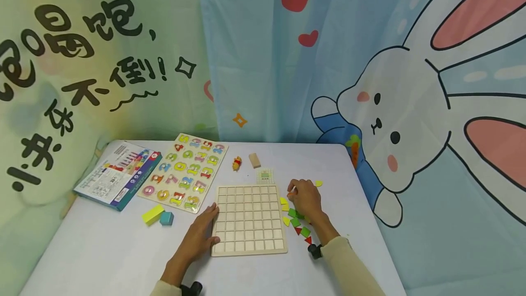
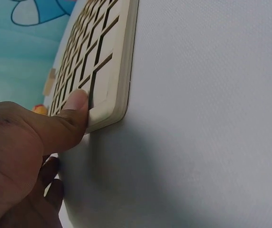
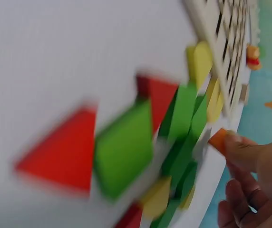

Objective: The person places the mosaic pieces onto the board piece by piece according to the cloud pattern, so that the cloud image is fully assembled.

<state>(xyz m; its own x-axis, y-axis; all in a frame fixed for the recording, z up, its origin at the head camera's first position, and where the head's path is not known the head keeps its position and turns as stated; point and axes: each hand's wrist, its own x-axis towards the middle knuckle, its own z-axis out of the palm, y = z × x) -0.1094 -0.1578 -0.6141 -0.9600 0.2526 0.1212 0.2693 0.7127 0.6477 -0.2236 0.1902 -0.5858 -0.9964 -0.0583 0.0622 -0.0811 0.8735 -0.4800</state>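
One wooden grid board (image 1: 249, 219) lies flat on the white surface (image 1: 102, 250), near its front edge. The left hand (image 1: 201, 234) rests against the board's left edge with fingers laid out straight and its thumb (image 2: 74, 111) pressing on the board's near corner, holding nothing. The right hand (image 1: 303, 198) sits just beside the board's right edge and pinches one small orange piece (image 3: 218, 140) between thumb and fingertip. Under and beside that hand lies a loose cluster of flat tiles (image 1: 297, 220): roughly three green, three or four yellow and two red, though the wrist view is blurred and the count is uncertain. One more yellow piece (image 1: 318, 183) lies apart, near the surface's right edge. Further back are one number puzzle (image 1: 185, 171), one box (image 1: 118, 174), one tan block (image 1: 255, 160) and one small figure (image 1: 236, 163). Two blocks, yellow (image 1: 153, 214) and teal (image 1: 166, 218), lie left of the board, with bare surface around them.
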